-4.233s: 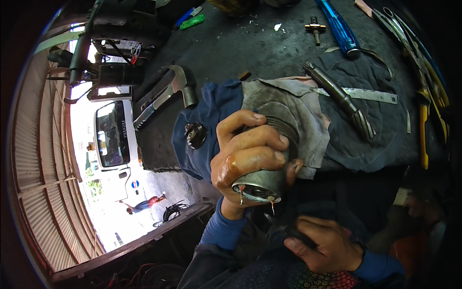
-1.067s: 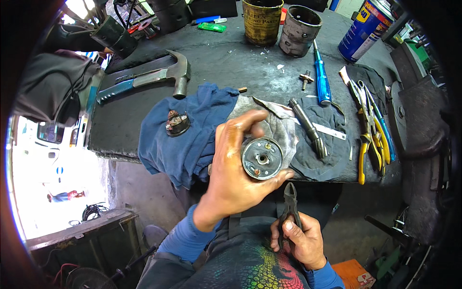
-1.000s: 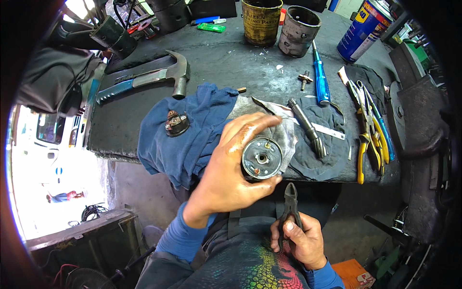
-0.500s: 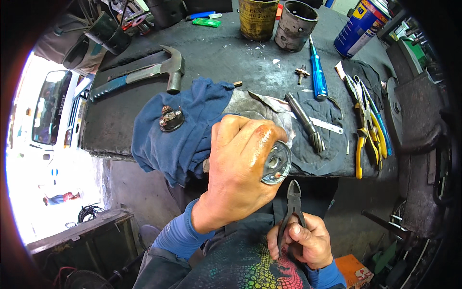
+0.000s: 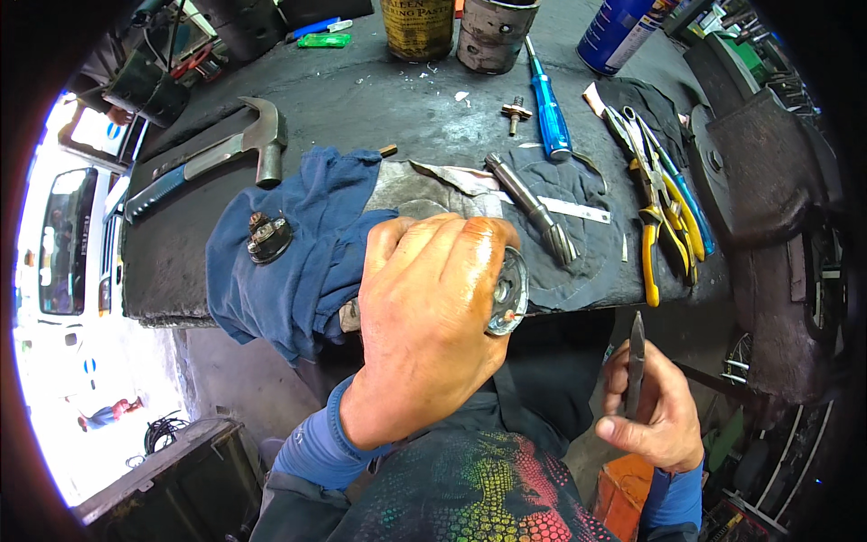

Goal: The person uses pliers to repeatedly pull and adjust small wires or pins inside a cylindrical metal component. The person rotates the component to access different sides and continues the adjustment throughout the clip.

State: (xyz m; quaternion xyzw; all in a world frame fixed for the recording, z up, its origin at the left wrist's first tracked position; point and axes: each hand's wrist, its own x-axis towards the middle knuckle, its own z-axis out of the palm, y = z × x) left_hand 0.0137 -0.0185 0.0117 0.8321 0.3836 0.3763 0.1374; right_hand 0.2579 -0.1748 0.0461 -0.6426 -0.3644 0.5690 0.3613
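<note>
My left hand (image 5: pixel 429 312) is wrapped over a round metal part (image 5: pixel 511 294), whose rim and inner face show beside the index finger; the rest is hidden. There is a wet brown smear on the knuckle. To the right, past the bench edge, my right hand (image 5: pixel 666 411) grips dark cutting pliers (image 5: pixel 637 357), turned edge-on with the tip up. A blue cloth (image 5: pixel 312 194) lies left of my left hand, bearing a small dark round part (image 5: pixel 268 237). Beyond the round part, a fluted metal reamer-like tool (image 5: pixel 533 208) rests on a dark cloth (image 5: pixel 582 271).
On the dark workbench (image 5: pixel 388 113) are a claw hammer (image 5: pixel 217 154), a blue screwdriver (image 5: pixel 551 108), a small brass fitting (image 5: pixel 516 115) and yellow-handled pliers (image 5: pixel 650 230). Tins (image 5: pixel 495 36) and a blue spray can (image 5: pixel 619 36) stand behind. An orange box (image 5: pixel 623 492) sits low on the right.
My right hand has swung right and up, away from the round part, turning the pliers edge-on. The left hand still holds the part. The whole view has shifted, moving bench items leftward and up.
</note>
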